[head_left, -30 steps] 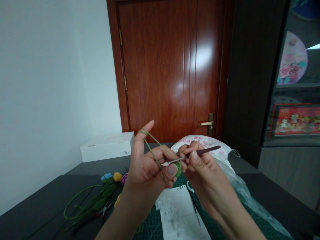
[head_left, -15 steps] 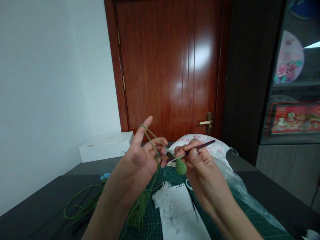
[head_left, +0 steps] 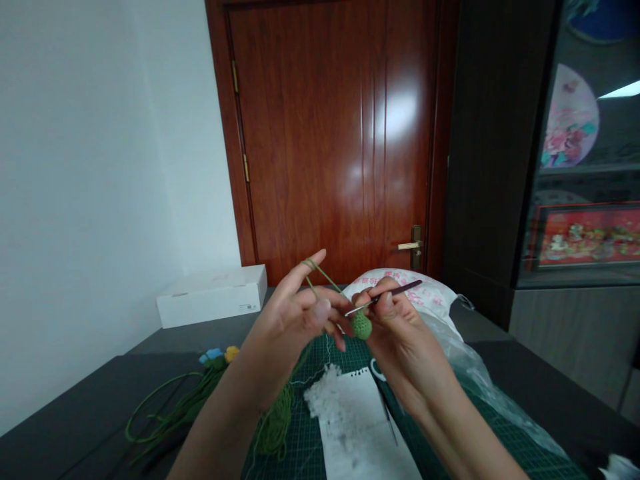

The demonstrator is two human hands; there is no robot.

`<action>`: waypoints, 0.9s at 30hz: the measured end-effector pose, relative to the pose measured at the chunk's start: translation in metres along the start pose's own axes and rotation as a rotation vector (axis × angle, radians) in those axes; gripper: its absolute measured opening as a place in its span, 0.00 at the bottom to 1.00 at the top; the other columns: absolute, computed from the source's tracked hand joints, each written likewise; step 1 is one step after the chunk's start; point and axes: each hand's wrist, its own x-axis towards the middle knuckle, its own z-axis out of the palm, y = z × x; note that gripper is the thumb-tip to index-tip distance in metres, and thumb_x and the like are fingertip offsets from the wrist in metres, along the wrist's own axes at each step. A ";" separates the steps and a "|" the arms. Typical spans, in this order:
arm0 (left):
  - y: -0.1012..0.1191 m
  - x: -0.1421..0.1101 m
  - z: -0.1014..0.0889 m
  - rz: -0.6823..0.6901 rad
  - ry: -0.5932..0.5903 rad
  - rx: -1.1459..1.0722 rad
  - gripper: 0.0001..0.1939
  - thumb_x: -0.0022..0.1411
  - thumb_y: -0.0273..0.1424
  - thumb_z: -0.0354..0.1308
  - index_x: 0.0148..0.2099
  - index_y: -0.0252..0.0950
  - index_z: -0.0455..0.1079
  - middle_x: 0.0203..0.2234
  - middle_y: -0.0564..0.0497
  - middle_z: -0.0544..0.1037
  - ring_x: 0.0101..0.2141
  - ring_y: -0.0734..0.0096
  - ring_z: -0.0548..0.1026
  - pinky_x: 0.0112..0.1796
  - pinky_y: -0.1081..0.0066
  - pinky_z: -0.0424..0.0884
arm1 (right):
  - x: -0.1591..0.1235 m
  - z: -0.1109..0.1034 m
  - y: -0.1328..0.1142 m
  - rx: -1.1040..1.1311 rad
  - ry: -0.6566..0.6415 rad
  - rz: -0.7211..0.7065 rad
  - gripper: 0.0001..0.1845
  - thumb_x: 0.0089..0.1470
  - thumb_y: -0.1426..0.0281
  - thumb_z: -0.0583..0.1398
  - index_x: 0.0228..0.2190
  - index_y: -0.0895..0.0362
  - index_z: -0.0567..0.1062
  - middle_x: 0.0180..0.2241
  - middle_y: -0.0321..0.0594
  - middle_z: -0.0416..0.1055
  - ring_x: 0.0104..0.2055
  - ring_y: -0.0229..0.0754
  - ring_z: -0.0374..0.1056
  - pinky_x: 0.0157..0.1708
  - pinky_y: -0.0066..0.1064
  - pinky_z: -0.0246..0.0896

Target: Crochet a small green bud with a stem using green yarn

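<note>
I see right hand (head_left: 400, 323), fingers clenched on crochet hook (head_left: 409, 287), shaft slanting up rightward above green crocheted ball (head_left: 362, 326); left hand (head_left: 293, 327) left of ball, yarn (head_left: 327, 277) over index, pinch unclear.

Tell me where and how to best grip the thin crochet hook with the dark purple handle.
Grip its dark purple handle, probably best from the right: that thicker end slants upward and juts free of the right hand. The thin metal shaft points toward the left hand, just above the small green crocheted ball.
</note>
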 end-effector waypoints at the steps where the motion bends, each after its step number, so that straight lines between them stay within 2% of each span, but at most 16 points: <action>1: 0.002 -0.003 0.007 -0.041 0.007 -0.111 0.40 0.68 0.39 0.61 0.74 0.40 0.46 0.40 0.43 0.80 0.32 0.63 0.79 0.35 0.62 0.76 | -0.001 0.001 0.001 -0.010 0.004 -0.025 0.09 0.58 0.62 0.69 0.32 0.52 0.77 0.32 0.33 0.77 0.30 0.36 0.68 0.32 0.27 0.67; 3: 0.005 -0.009 0.019 -0.072 0.106 -0.186 0.49 0.62 0.30 0.69 0.74 0.44 0.42 0.38 0.47 0.81 0.33 0.65 0.81 0.36 0.65 0.78 | -0.003 0.004 0.002 -0.027 0.009 -0.059 0.07 0.58 0.62 0.68 0.33 0.51 0.77 0.32 0.33 0.78 0.29 0.36 0.67 0.25 0.25 0.64; 6: 0.005 -0.012 0.027 -0.054 0.177 -0.247 0.53 0.57 0.25 0.71 0.74 0.46 0.42 0.35 0.49 0.82 0.32 0.64 0.82 0.34 0.65 0.80 | -0.005 0.006 0.003 -0.084 0.023 -0.092 0.08 0.56 0.63 0.70 0.33 0.51 0.77 0.31 0.34 0.78 0.28 0.36 0.67 0.22 0.24 0.62; 11: 0.001 -0.012 0.024 0.058 0.244 -0.186 0.49 0.51 0.18 0.73 0.69 0.42 0.56 0.31 0.54 0.82 0.31 0.71 0.80 0.36 0.73 0.78 | -0.009 0.011 0.002 -0.155 0.085 -0.205 0.06 0.56 0.65 0.70 0.32 0.52 0.79 0.31 0.33 0.78 0.32 0.34 0.70 0.34 0.25 0.67; 17: 0.003 -0.015 0.027 0.210 0.243 -0.095 0.39 0.50 0.15 0.73 0.61 0.42 0.66 0.30 0.56 0.79 0.34 0.72 0.78 0.41 0.72 0.77 | -0.015 0.017 -0.002 -0.141 0.115 -0.219 0.06 0.57 0.66 0.69 0.31 0.52 0.78 0.30 0.32 0.77 0.30 0.33 0.65 0.35 0.26 0.64; 21: 0.003 -0.015 0.029 0.277 0.240 -0.060 0.39 0.49 0.15 0.73 0.60 0.42 0.67 0.30 0.57 0.78 0.35 0.72 0.77 0.40 0.73 0.76 | -0.016 0.019 -0.005 -0.123 0.100 -0.196 0.07 0.56 0.66 0.70 0.31 0.51 0.77 0.29 0.33 0.76 0.30 0.34 0.66 0.35 0.27 0.63; 27: 0.008 -0.017 0.032 0.288 0.256 -0.048 0.43 0.51 0.15 0.72 0.65 0.43 0.61 0.30 0.56 0.78 0.34 0.71 0.78 0.40 0.72 0.76 | -0.018 0.019 -0.005 -0.083 0.046 -0.122 0.07 0.60 0.63 0.67 0.32 0.51 0.76 0.29 0.34 0.74 0.30 0.35 0.64 0.36 0.28 0.62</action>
